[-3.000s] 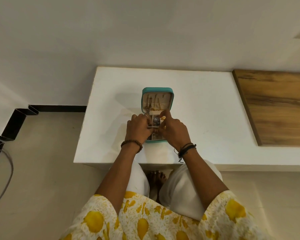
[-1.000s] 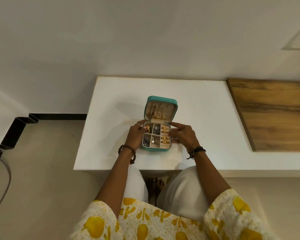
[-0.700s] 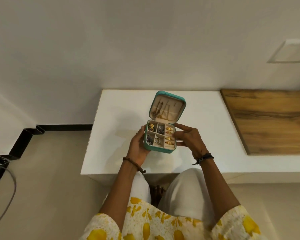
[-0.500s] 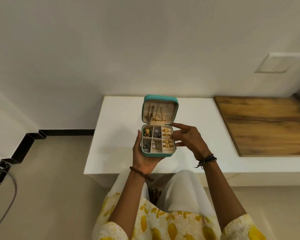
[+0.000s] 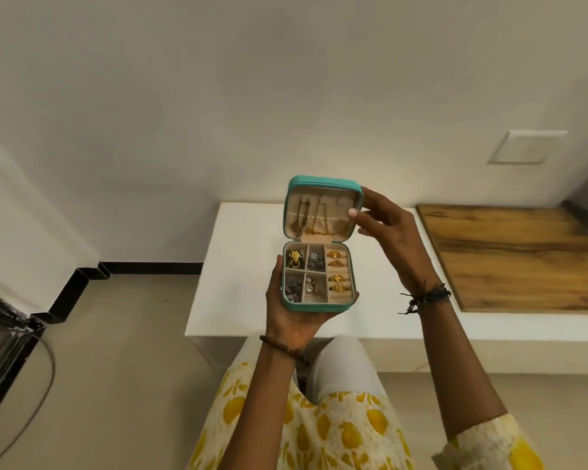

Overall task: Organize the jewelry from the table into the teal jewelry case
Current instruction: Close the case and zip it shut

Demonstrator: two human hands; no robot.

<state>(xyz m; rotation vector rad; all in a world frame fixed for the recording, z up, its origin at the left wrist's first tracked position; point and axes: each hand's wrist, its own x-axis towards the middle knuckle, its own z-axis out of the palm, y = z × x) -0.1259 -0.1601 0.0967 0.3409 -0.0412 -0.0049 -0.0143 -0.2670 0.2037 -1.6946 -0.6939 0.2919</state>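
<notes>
The right hand (image 5: pixel 386 239) pinches the right rim of the lid (image 5: pixel 323 212), thumb inside, other fingers behind it. The left hand (image 5: pixel 291 310) cups the base of the case (image 5: pixel 318 278) from below, fingers wrapped up its left side. The case is open and held in the air above the table (image 5: pixel 245 266), clear of it. Its compartments hold gold rings (image 5: pixel 336 275), silver pieces and chains.

Handling, as a judgement: light, rigid shell; loose contents will spill if tilted. Keep the base level and close by the lid rim.

The table is white and smooth, a wooden panel (image 5: pixel 516 256) adjoining on the right. Pale walls; tiled floor.
</notes>
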